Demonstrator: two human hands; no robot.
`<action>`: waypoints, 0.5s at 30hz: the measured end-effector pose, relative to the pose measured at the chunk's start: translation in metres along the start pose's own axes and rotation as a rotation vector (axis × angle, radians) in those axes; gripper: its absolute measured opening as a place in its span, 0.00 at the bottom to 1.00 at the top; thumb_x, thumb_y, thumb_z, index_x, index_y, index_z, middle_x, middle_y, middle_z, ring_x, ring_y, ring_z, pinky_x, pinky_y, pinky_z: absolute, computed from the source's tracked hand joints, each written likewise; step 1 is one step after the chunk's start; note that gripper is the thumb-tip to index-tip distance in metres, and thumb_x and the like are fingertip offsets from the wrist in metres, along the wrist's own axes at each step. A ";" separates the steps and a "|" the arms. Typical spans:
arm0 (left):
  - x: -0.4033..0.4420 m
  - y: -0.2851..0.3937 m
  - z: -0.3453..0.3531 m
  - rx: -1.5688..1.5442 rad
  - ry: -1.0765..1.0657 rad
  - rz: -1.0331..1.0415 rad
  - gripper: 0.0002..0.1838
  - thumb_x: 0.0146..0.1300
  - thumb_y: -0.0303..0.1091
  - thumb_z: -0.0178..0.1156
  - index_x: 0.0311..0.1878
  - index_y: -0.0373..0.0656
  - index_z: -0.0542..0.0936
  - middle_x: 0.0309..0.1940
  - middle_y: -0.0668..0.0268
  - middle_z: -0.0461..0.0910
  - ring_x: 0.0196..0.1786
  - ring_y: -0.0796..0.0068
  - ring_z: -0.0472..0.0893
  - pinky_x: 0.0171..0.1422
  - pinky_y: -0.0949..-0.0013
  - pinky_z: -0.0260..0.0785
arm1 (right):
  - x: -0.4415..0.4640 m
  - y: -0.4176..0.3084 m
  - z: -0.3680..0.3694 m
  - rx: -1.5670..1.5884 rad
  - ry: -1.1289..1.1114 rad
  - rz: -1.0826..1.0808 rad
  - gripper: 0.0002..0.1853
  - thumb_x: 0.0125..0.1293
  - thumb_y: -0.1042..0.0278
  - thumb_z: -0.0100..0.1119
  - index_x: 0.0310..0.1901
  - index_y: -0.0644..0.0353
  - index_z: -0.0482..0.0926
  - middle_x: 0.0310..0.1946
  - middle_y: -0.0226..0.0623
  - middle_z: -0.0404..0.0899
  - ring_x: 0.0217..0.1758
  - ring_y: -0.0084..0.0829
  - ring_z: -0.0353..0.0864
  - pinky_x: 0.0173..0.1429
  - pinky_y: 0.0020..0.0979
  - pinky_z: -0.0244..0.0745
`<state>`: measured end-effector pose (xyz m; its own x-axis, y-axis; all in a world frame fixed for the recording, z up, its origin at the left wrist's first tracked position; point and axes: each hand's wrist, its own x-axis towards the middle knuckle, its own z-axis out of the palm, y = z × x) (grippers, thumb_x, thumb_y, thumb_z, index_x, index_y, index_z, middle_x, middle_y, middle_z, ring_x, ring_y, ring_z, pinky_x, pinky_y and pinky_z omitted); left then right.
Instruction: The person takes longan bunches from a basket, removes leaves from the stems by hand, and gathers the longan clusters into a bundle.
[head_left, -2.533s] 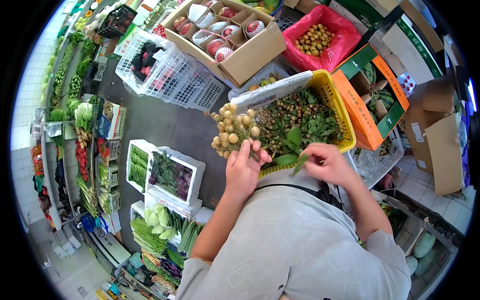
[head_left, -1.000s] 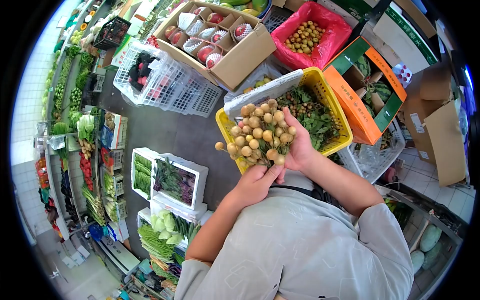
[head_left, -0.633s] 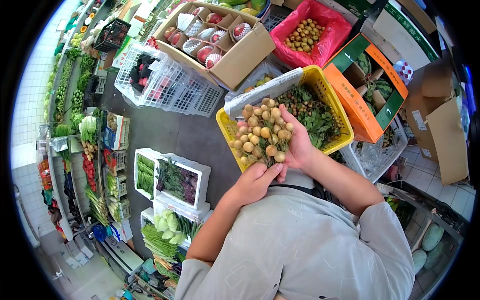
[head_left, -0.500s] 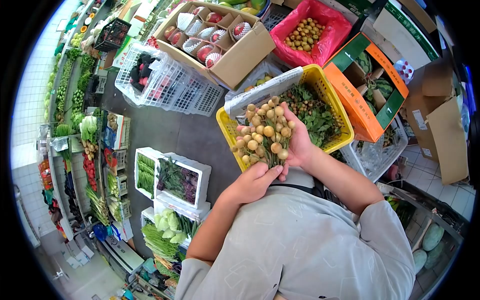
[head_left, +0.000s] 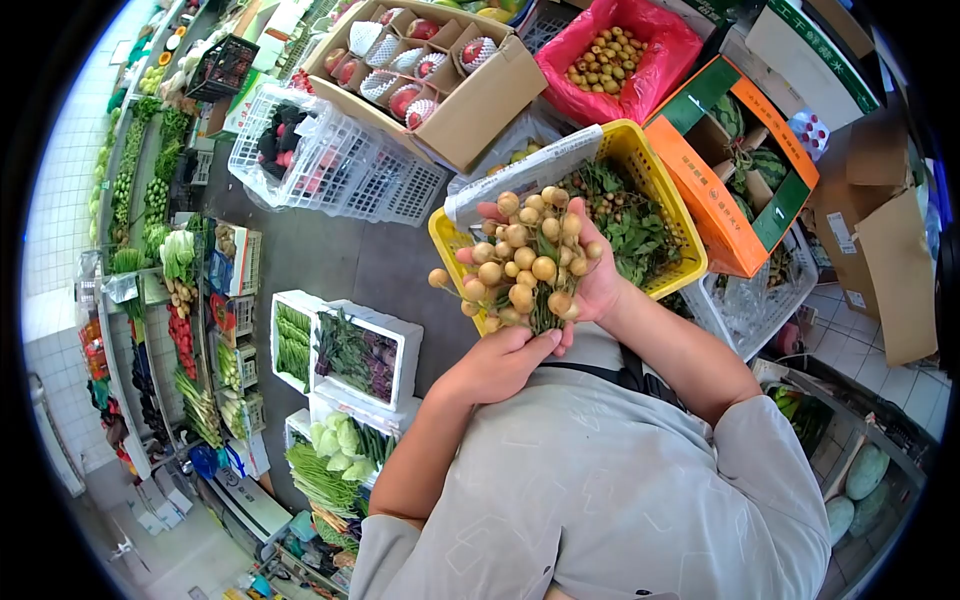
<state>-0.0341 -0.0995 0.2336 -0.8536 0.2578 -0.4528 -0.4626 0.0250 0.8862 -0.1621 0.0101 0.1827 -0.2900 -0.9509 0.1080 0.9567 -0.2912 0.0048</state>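
Observation:
A bunch of tan, round longans [head_left: 543, 268] is held in front of my belly, over the near side of a yellow plastic basket [head_left: 690, 228]. My left hand [head_left: 508, 358] is closed around the stems at the bunch's lower end. From behind and beneath, my right hand [head_left: 603, 275] cups the fruit; some of its fingertips show past the bunch's left side. Much of the right palm is hidden by the longans. Inside the basket lie leafy stems [head_left: 635, 235] with small brownish fruit, and a white printed sheet [head_left: 525, 175] lies along its far left edge.
Beyond the basket stand a box of netted fruit [head_left: 480, 120], a pink-lined container of small brown fruit [head_left: 660, 75] and an orange watermelon box [head_left: 690, 190]. A white crate [head_left: 390, 190] is at the far left; foam boxes of greens [head_left: 408, 365] stand left of me.
The bunch has shifted slightly left and spread, with one longan hanging out at its left side. My right hand's fingers show more behind it. The left hand still grips the stems.

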 end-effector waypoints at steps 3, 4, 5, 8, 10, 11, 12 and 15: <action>-0.004 0.002 0.002 0.038 0.017 -0.032 0.12 0.80 0.36 0.49 0.49 0.38 0.78 0.41 0.67 0.78 0.47 0.75 0.76 0.57 0.68 0.70 | -0.001 0.000 0.000 -0.032 -0.059 0.024 0.48 0.70 0.20 0.39 0.82 0.45 0.51 0.77 0.61 0.56 0.77 0.59 0.63 0.75 0.58 0.66; -0.005 0.003 0.003 0.035 0.032 -0.060 0.12 0.79 0.36 0.50 0.50 0.38 0.78 0.41 0.66 0.79 0.48 0.74 0.76 0.58 0.68 0.70 | -0.001 0.000 0.001 -0.049 -0.062 0.044 0.52 0.67 0.20 0.45 0.82 0.46 0.48 0.78 0.62 0.54 0.77 0.59 0.63 0.76 0.59 0.63; -0.006 0.003 0.003 0.035 0.032 -0.062 0.12 0.79 0.36 0.50 0.50 0.38 0.78 0.41 0.66 0.79 0.48 0.74 0.76 0.58 0.68 0.70 | -0.002 -0.001 0.001 -0.065 -0.066 0.064 0.56 0.64 0.19 0.52 0.83 0.48 0.45 0.78 0.63 0.53 0.77 0.59 0.63 0.78 0.60 0.60; -0.009 0.007 0.005 0.014 0.009 -0.126 0.14 0.80 0.39 0.52 0.53 0.37 0.78 0.45 0.70 0.78 0.52 0.78 0.75 0.64 0.71 0.66 | -0.002 0.000 -0.002 -0.061 -0.121 0.071 0.57 0.63 0.20 0.54 0.83 0.47 0.45 0.78 0.64 0.52 0.77 0.60 0.63 0.77 0.61 0.61; -0.013 0.012 0.009 0.008 0.077 -0.184 0.19 0.78 0.46 0.55 0.55 0.37 0.77 0.48 0.64 0.79 0.55 0.70 0.75 0.64 0.66 0.67 | -0.001 0.002 -0.005 -0.050 -0.179 0.064 0.52 0.67 0.21 0.49 0.82 0.45 0.47 0.78 0.61 0.53 0.77 0.59 0.63 0.76 0.60 0.63; -0.013 0.012 0.009 0.008 0.077 -0.185 0.19 0.78 0.46 0.55 0.55 0.37 0.77 0.48 0.64 0.79 0.55 0.70 0.75 0.64 0.66 0.67 | -0.001 0.003 -0.006 -0.042 -0.237 0.057 0.47 0.70 0.22 0.44 0.82 0.42 0.49 0.79 0.59 0.54 0.77 0.58 0.64 0.75 0.60 0.65; -0.013 0.011 0.009 0.049 0.060 -0.138 0.19 0.78 0.47 0.54 0.55 0.38 0.77 0.49 0.64 0.78 0.56 0.70 0.75 0.65 0.65 0.67 | -0.001 0.003 -0.006 -0.042 -0.237 0.057 0.47 0.70 0.22 0.44 0.82 0.42 0.49 0.79 0.59 0.54 0.77 0.58 0.64 0.75 0.60 0.65; -0.014 0.006 0.007 0.086 0.017 -0.055 0.19 0.79 0.49 0.54 0.54 0.40 0.77 0.48 0.66 0.77 0.55 0.71 0.74 0.63 0.66 0.67 | -0.002 0.003 -0.006 -0.079 -0.185 0.060 0.48 0.69 0.22 0.45 0.82 0.41 0.49 0.78 0.58 0.54 0.77 0.59 0.63 0.76 0.60 0.64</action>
<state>-0.0235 -0.0967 0.2463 -0.8316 0.2370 -0.5023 -0.4874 0.1222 0.8646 -0.1586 0.0104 0.1769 -0.2157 -0.9333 0.2870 0.9649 -0.2488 -0.0839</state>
